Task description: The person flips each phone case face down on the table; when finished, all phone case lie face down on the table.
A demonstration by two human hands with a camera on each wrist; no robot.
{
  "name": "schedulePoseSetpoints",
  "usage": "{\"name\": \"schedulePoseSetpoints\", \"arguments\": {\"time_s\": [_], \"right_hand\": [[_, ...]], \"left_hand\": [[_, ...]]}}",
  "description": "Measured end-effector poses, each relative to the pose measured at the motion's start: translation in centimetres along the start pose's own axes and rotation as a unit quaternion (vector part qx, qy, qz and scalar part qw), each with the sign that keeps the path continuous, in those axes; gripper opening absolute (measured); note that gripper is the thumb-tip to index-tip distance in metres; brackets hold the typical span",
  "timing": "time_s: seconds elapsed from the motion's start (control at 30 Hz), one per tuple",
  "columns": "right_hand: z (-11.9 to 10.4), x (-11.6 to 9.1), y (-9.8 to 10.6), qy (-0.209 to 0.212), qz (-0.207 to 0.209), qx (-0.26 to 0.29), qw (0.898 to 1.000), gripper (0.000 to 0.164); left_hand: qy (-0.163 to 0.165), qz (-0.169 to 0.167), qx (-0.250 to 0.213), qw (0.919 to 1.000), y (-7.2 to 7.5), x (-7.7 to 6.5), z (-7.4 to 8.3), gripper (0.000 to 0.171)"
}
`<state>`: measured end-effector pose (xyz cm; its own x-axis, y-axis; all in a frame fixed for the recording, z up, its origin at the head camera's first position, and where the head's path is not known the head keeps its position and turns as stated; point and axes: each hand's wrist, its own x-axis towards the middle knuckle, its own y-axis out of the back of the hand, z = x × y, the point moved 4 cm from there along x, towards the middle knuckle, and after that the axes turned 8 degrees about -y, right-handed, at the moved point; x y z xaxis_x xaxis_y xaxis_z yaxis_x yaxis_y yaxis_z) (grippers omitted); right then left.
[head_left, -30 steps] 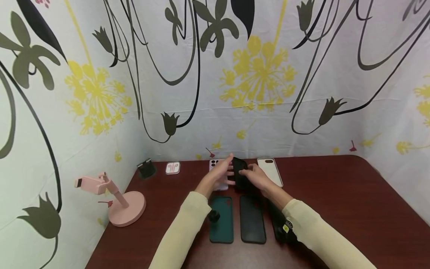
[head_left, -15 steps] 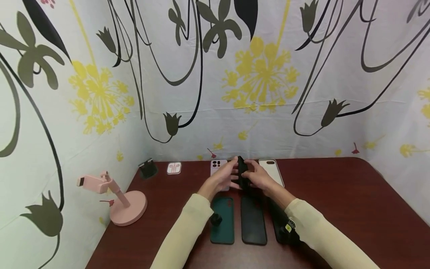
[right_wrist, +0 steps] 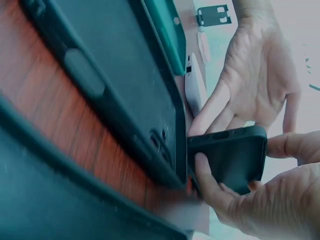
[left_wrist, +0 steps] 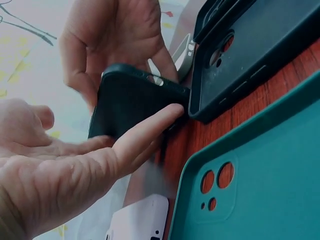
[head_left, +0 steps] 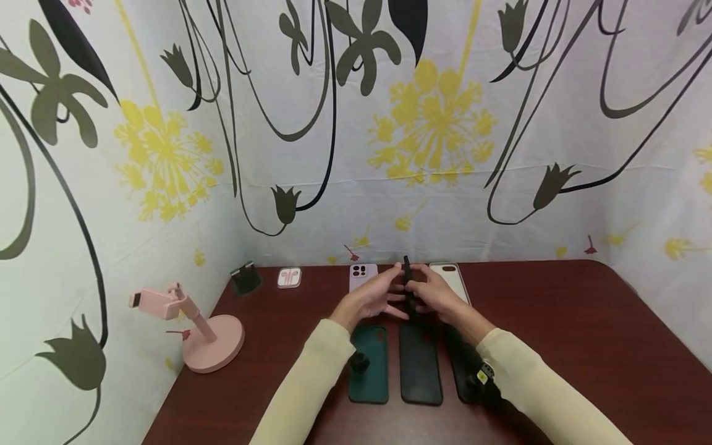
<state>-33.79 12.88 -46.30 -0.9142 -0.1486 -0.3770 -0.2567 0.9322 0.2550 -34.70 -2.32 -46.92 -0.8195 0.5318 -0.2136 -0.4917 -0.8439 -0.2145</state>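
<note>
A black phone case (head_left: 408, 281) stands on its edge between the two hands, seen nearly edge-on in the head view. My right hand (head_left: 439, 295) pinches it, thumb and fingers at its edges in the right wrist view. My left hand (head_left: 371, 295) lies along the other side, straight fingers touching the case (left_wrist: 132, 95). Below the hands lie a teal phone case (head_left: 369, 383), a dark phone case (head_left: 421, 374) and another dark case (head_left: 459, 364), partly hidden by the right forearm. Behind the left hand is a lilac phone (head_left: 361, 278); a white case (head_left: 452, 278) lies beyond the right.
On the left of the brown table (head_left: 556, 334) stands a pink phone stand (head_left: 214, 345). Boxed earphones (head_left: 289, 277) and a small dark folding stand (head_left: 246, 280) sit near the back edge. Patterned cloth (head_left: 439, 216) hangs close behind.
The held black case has turned from showing its broad face to nearly edge-on, shifting slightly right. Both hands have moved a little right with it.
</note>
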Motion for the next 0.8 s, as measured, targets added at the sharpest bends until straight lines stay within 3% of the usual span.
{"name": "schedulePoseSetpoints", "arguments": {"time_s": [0.37, 0.8], "right_hand": [[0.0, -0.5, 0.8, 0.004, 0.009, 0.042, 0.999, 0.059], [-0.1, -1.2, 1.4, 0.021, 0.029, 0.104, 0.994, 0.062]], "left_hand": [[-0.003, -0.01, 0.013, 0.9999, -0.2, -0.2, 0.0, 0.067], [-0.023, 0.031, 0.066, 0.9971, 0.2, 0.1, 0.0, 0.062]]}}
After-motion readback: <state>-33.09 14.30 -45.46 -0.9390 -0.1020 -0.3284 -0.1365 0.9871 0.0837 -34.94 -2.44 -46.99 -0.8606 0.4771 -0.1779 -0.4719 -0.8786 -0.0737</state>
